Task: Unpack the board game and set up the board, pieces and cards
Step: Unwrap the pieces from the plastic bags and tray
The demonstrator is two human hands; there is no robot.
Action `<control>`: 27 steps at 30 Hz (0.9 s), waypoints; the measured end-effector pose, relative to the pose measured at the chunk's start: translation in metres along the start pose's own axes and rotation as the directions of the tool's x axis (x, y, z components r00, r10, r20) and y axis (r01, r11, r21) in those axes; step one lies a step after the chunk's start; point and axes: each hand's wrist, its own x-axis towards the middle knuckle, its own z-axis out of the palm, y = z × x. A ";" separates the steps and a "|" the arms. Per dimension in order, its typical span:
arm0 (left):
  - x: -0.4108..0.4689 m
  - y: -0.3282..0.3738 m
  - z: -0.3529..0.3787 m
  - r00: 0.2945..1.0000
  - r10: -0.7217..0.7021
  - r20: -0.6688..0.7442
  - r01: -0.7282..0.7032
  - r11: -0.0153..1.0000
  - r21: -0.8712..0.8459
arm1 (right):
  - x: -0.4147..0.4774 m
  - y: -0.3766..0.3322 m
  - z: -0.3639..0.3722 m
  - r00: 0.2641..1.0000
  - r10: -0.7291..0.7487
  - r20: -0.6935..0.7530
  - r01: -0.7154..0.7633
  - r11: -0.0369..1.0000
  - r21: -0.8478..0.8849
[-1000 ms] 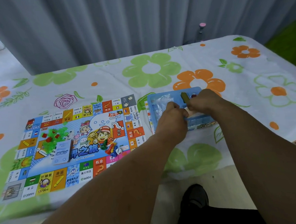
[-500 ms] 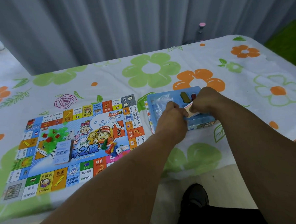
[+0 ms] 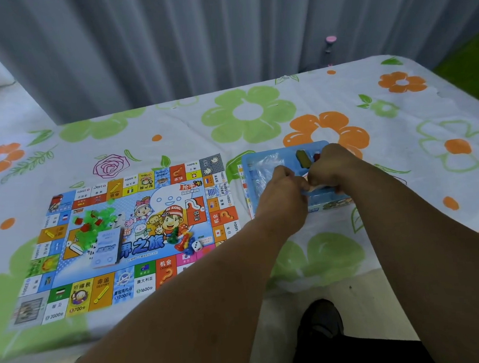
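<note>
Lying flat at the front edge of the bench (image 3: 339,92), the game board (image 3: 130,237) leaves open cloth behind; right of it, left hand (image 3: 282,198) and right hand (image 3: 333,166) pinch a mostly hidden pale item (image 3: 312,188) over the blue tray (image 3: 285,153).

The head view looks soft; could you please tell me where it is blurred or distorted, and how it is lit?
Head view: soft, even light; wide-angle bending bows the far edge of the table; the board smears at its near left corner; faint sheen on the clear bag in the blue tray; left hand and right hand hide most of the pale item they pinch.
</note>
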 end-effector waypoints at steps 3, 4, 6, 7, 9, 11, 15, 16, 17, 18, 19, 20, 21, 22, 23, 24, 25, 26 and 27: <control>0.000 0.000 0.001 1.000 0.005 -0.003 -0.005 1.000 0.011 | 0.002 0.000 0.002 1.000 -0.014 -0.023 0.013 1.000 -0.023; 0.000 0.000 0.001 1.000 0.006 -0.002 -0.006 1.000 0.012 | 0.002 0.000 0.003 1.000 -0.015 -0.027 0.014 0.999 -0.039; -0.001 0.001 0.000 1.000 0.009 0.001 -0.009 1.000 0.008 | 0.003 -0.001 0.004 1.000 -0.009 -0.015 0.008 0.997 -0.075; -0.002 0.001 -0.001 1.000 0.011 0.002 -0.011 1.000 0.009 | 0.004 -0.001 0.005 1.000 -0.004 -0.010 0.003 0.996 -0.089; -0.002 0.002 -0.002 1.000 0.012 0.004 -0.012 1.000 0.012 | 0.005 -0.001 0.005 1.000 0.008 0.000 -0.008 0.995 -0.096; -0.002 0.002 -0.002 1.000 0.007 0.004 -0.007 1.000 0.011 | 0.006 -0.002 0.006 1.000 0.018 0.007 -0.017 0.995 -0.097; -0.002 0.001 -0.002 1.000 0.013 0.007 -0.013 1.000 0.023 | 0.010 -0.001 0.008 0.999 0.033 0.029 -0.032 0.999 -0.036; -0.001 0.001 -0.002 1.000 0.013 0.006 -0.014 1.000 0.023 | 0.011 0.000 0.007 0.999 0.033 0.032 -0.033 0.999 -0.021; -0.001 0.001 -0.002 1.000 0.012 0.006 -0.012 1.000 0.021 | 0.012 0.001 0.007 0.999 0.033 0.039 -0.033 0.999 -0.013; -0.001 0.001 -0.002 1.000 0.009 0.007 -0.009 1.000 0.020 | 0.012 0.001 0.006 0.999 0.031 0.042 -0.031 0.999 -0.007; 0.000 0.001 -0.001 1.000 0.005 0.010 -0.006 1.000 0.019 | 0.012 0.001 0.006 0.999 0.031 0.040 -0.031 1.000 0.001; 0.000 0.001 -0.001 1.000 0.003 0.013 -0.003 1.000 0.022 | 0.011 0.002 0.006 0.999 0.031 0.039 -0.031 1.000 0.006; 0.000 0.000 0.000 1.000 0.003 0.014 -0.003 1.000 0.024 | 0.011 0.002 0.006 0.999 0.030 0.042 -0.030 1.000 0.003; 0.001 0.000 0.000 1.000 0.003 0.015 -0.003 1.000 0.021 | 0.011 0.002 0.006 0.998 0.034 0.049 -0.034 0.999 0.000; 0.001 -0.001 0.000 1.000 0.003 0.017 -0.003 1.000 0.015 | 0.011 0.002 0.006 0.998 0.040 0.053 -0.040 0.999 0.001; 0.001 -0.001 0.000 1.000 0.003 0.020 -0.004 1.000 0.009 | 0.011 0.002 0.006 0.998 0.043 0.056 -0.044 0.999 0.010; 0.001 -0.001 0.000 1.000 0.004 0.024 -0.004 1.000 0.004 | 0.010 0.002 0.006 0.997 0.043 0.059 -0.044 0.999 0.027; 0.001 -0.002 0.000 1.000 0.004 0.027 -0.004 1.000 0.001 | 0.009 0.002 0.006 0.997 0.040 0.059 -0.042 0.998 0.045; 0.001 -0.002 0.000 1.000 0.004 0.028 -0.004 1.000 -0.004 | 0.008 0.002 0.006 0.998 0.034 0.061 -0.038 0.998 0.058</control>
